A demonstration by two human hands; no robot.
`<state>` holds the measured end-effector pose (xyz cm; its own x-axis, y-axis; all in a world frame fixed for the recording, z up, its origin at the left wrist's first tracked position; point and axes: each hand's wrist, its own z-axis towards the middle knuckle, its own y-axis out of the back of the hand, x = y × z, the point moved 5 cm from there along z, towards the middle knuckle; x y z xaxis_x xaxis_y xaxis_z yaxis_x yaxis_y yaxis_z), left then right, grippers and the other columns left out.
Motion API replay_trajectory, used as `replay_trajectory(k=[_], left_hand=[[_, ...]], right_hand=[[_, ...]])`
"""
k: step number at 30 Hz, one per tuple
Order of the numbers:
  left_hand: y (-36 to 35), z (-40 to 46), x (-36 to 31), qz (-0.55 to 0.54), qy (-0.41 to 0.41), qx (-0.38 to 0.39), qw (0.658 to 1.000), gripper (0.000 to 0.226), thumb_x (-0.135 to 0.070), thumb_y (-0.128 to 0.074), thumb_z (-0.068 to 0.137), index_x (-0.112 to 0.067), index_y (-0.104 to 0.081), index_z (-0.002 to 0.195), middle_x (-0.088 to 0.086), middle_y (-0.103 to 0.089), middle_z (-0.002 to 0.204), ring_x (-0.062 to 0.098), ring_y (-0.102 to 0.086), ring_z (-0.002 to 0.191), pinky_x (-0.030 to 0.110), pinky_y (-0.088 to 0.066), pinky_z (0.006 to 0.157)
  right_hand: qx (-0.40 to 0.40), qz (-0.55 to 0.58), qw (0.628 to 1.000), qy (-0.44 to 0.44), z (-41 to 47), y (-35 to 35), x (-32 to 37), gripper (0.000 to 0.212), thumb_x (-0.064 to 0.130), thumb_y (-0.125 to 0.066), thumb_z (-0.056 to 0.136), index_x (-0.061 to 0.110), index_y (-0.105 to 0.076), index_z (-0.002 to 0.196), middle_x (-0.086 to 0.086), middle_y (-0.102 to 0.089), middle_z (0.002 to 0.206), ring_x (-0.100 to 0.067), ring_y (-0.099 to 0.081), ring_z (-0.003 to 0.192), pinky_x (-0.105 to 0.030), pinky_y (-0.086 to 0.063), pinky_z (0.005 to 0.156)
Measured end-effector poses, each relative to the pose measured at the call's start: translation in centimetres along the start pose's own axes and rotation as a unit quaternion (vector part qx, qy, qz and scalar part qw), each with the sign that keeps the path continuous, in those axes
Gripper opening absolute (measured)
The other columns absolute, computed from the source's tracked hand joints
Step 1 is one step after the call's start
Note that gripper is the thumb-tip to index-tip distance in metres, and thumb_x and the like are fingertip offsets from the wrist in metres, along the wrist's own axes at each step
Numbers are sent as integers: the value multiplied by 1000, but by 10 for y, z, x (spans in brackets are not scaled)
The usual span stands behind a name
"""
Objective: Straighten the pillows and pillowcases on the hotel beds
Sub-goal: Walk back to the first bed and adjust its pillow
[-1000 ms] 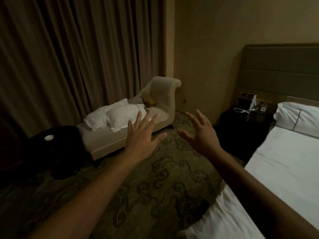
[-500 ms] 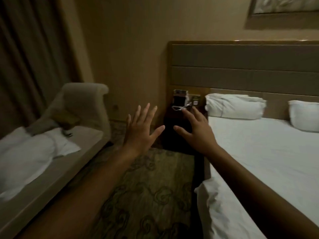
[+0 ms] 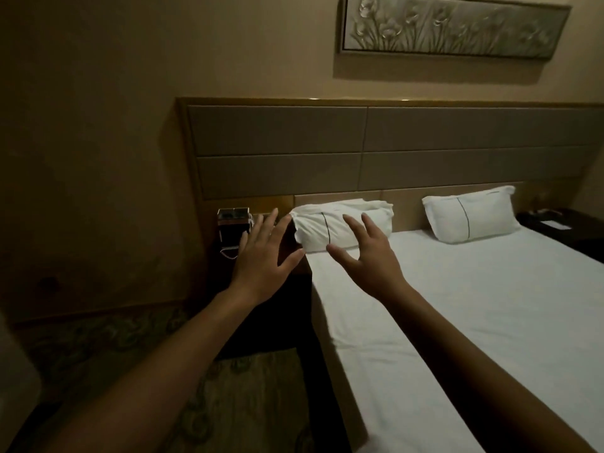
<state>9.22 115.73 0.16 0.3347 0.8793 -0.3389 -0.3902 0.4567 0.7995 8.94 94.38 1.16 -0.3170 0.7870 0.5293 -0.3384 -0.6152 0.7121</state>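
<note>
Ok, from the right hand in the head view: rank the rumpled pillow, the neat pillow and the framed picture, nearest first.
From the right hand:
1. Rumpled pillow, at the bed's left, just beyond the fingers.
2. Neat pillow, farther right along the headboard.
3. Framed picture, high on the wall.

No legible text, label, brand, number or sign anywhere in view.

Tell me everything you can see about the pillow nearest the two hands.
The near pillow is white, in a soft cloth case with a thin dark line running across it. It looks rumpled and bunched, its top edge creased and its left end folded, unlike the smoother far pillow. It lies at the head of the bed, on the white sheet by the bed's left corner, against the headboard. The left hand and right hand reach toward it, fingers spread; neither plainly touches it.
</note>
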Motion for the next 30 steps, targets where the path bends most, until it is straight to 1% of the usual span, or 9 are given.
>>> replay_trajectory(k=[1,3,4,6,9,11,15,24,30], left_hand=[[-20,50,29,-22,6,-9,1000,72,-59,-46,96,-34,-18,157,-4,-9,169,22,-3,155,55,-8,123],[-22,71,36,-17,2,-17,1000,71,-58,-46,96,-33,-19,157,-3,-10,168,23,-4,155,55,-8,123],[-40,133,64,-19,-10,-11,1000,71,-59,-45,96,-33,-20,157,-3,-11,168,24,-4,155,55,-8,123],[-37,153,72,-5,-28,-21,999,71,-61,-44,95,-34,-22,156,-3,-12,168,24,-6,155,55,-9,122],[-64,242,87,-32,-55,-29,998,74,-65,-37,91,-32,-24,156,-1,-14,168,24,-8,155,55,-12,122],[-140,371,125,-99,-60,17,993,76,-66,-36,90,-32,-23,156,-1,-13,168,24,-8,155,57,-12,122],[-205,484,166,-122,-106,13,987,75,-65,-37,91,-32,-22,156,-2,-11,168,23,-7,155,57,-15,122],[-326,687,227,-166,-140,54,975,76,-67,-34,90,-33,-22,156,-3,-13,168,22,-8,155,54,-17,122],[-447,785,272,-174,-88,95,976,72,-63,-42,95,-33,-20,157,-3,-11,168,23,-8,155,54,-20,121]], right_hand=[[-4,-8,1000,1,52,-28,-14,74,64,-57,89,36,-34,153,-5,-23,166,-28,-25,150,-53,-35,115],[0,-20,1000,13,71,-35,-10,73,64,-57,90,36,-34,153,-5,-24,165,-28,-26,150,-51,-34,116],[-14,-8,1000,-7,129,-59,-25,73,64,-57,90,36,-35,153,-5,-24,165,-28,-26,150,-51,-34,116],[-15,-7,1000,6,144,-68,-19,72,65,-56,90,36,-35,153,-5,-25,165,-27,-25,150,-48,-32,117],[-25,-13,999,-29,216,-81,-48,72,66,-55,90,37,-34,153,-4,-24,165,-24,-21,152,-46,-31,116],[-49,-47,994,-87,321,-126,-110,73,67,-54,89,37,-33,153,-2,-24,165,-24,-24,151,-46,-34,114],[-72,-80,987,-117,419,-163,-166,70,66,-55,90,40,-34,151,-4,-24,165,-25,-25,151,-46,-34,113],[-68,-91,973,-199,610,-228,-265,69,63,-54,91,37,-34,152,-2,-24,166,-21,-22,151,-46,-33,114],[-28,-84,963,-253,711,-291,-395,66,60,-55,92,33,-40,150,-2,-35,160,-24,-34,146,-48,-38,113]])
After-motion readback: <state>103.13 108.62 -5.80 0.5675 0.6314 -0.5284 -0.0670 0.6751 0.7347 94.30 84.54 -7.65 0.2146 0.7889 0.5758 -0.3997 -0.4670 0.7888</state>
